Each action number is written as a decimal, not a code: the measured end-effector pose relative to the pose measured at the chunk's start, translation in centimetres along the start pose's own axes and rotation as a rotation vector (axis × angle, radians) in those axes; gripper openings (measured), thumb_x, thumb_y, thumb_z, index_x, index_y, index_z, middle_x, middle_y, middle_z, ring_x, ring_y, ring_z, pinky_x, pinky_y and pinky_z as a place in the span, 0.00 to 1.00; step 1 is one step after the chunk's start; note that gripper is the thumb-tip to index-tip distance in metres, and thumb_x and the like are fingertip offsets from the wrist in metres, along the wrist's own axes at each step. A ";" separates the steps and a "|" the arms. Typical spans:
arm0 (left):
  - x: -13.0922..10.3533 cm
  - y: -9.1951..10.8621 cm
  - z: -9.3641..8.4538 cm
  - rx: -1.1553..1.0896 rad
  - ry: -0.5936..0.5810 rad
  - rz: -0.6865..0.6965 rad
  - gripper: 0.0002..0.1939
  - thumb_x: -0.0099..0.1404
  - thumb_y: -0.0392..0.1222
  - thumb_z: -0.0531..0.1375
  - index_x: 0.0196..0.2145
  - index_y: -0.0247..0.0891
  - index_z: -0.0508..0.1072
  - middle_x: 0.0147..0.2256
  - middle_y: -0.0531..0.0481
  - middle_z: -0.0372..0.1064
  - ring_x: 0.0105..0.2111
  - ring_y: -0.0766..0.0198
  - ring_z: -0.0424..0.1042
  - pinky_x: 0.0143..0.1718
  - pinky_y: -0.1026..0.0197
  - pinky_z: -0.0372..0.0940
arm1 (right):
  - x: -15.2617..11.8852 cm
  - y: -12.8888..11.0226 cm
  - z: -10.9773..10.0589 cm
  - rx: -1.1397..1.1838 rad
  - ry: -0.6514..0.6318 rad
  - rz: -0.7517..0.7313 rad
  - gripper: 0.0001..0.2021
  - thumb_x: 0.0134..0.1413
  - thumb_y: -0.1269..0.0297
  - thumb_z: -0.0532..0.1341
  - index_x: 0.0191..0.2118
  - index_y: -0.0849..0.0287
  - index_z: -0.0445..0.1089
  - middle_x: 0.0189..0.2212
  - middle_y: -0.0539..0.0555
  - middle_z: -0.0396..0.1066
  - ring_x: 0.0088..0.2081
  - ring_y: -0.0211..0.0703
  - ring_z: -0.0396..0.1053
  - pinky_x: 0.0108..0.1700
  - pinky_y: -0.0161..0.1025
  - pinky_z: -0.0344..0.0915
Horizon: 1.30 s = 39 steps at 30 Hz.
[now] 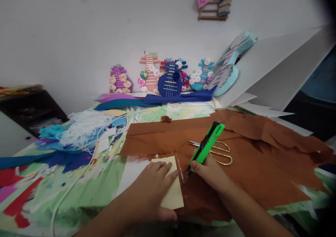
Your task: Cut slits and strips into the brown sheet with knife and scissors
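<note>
My left hand (149, 186) lies flat with its fingers spread, pressing on a pale yellow rectangular card (173, 195). Around a green and black utility knife (206, 148), the fingers of my right hand (211, 170) are closed. The knife is tilted, its tip low beside the card's right edge, at the lower end of a thin white line in the brown felt-like sheet (149, 139). Scissors (223, 157) with gold handles rest on that sheet, just behind my right hand. A white sheet (132, 170) shows to the left of the card, partly covered by my left hand.
At the left, tangled white cord (84, 128) lies among blue and red scraps (23, 202) on the green patterned table cover (105, 181). Several small decorated lute-shaped crafts (170, 83) line the wall. White boards (265, 62) and a large light-blue lute shape (227, 79) lean at the right.
</note>
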<state>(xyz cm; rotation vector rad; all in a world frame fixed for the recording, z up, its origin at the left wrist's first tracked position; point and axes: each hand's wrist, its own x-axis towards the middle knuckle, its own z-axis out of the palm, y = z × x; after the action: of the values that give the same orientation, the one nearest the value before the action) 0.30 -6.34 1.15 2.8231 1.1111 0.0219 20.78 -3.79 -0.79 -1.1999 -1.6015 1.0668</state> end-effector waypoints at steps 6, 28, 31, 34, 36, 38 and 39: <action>-1.9 1.8 0.6 0.136 0.004 -0.015 0.21 0.55 0.44 0.54 0.47 0.36 0.64 0.48 0.41 0.62 0.45 0.50 0.62 0.49 0.47 0.51 | -0.1 0.1 0.0 0.002 -0.071 -0.004 0.23 0.39 0.42 0.56 0.28 0.61 0.62 0.24 0.52 0.65 0.29 0.43 0.63 0.30 0.39 0.62; -9.2 -6.6 3.4 0.425 0.536 -0.872 0.24 0.59 0.47 0.45 0.46 0.28 0.64 0.47 0.36 0.62 0.51 0.45 0.56 0.50 0.47 0.51 | 3.0 -2.4 -14.0 -0.880 0.309 0.308 0.15 0.35 0.51 0.60 0.23 0.59 0.68 0.20 0.57 0.66 0.23 0.47 0.62 0.26 0.39 0.52; -8.5 -4.4 2.4 0.402 0.662 -0.782 0.21 0.58 0.47 0.47 0.44 0.32 0.65 0.47 0.36 0.62 0.51 0.42 0.53 0.49 0.41 0.49 | 2.5 -1.2 -13.4 -0.782 0.228 0.324 0.15 0.38 0.51 0.59 0.22 0.60 0.67 0.17 0.54 0.64 0.20 0.42 0.61 0.24 0.37 0.52; -7.2 -1.3 2.1 0.308 0.716 -0.504 0.16 0.59 0.44 0.48 0.42 0.34 0.65 0.41 0.39 0.66 0.43 0.48 0.63 0.44 0.47 0.57 | 1.3 -1.2 -10.7 -0.462 0.201 0.201 0.19 0.44 0.46 0.52 0.23 0.59 0.63 0.15 0.49 0.59 0.17 0.36 0.55 0.21 0.34 0.51; -6.0 0.7 2.6 0.246 0.740 -0.297 0.14 0.60 0.42 0.48 0.41 0.36 0.66 0.38 0.42 0.68 0.39 0.54 0.66 0.40 0.51 0.60 | 1.1 -1.6 -9.2 -0.398 0.246 0.104 0.19 0.43 0.45 0.53 0.21 0.59 0.59 0.15 0.48 0.58 0.18 0.35 0.55 0.21 0.33 0.51; -4.8 2.3 3.3 0.190 0.760 -0.176 0.12 0.59 0.40 0.50 0.39 0.36 0.67 0.36 0.44 0.69 0.37 0.55 0.66 0.39 0.52 0.61 | 1.5 -2.1 -8.4 -0.546 0.325 0.034 0.19 0.38 0.46 0.57 0.18 0.58 0.58 0.15 0.48 0.58 0.19 0.36 0.56 0.22 0.33 0.51; -4.2 2.9 3.8 0.162 0.762 -0.157 0.11 0.58 0.40 0.51 0.38 0.35 0.67 0.36 0.45 0.69 0.37 0.55 0.66 0.39 0.52 0.62 | 1.8 -2.3 -8.3 -0.620 0.369 0.010 0.19 0.36 0.47 0.58 0.17 0.58 0.58 0.14 0.48 0.58 0.20 0.37 0.56 0.22 0.33 0.51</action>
<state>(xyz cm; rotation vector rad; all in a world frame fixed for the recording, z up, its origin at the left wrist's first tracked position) -0.60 -11.67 -2.19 2.9103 1.5025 1.1160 27.72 -1.27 3.97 -1.6902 -1.6704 0.3089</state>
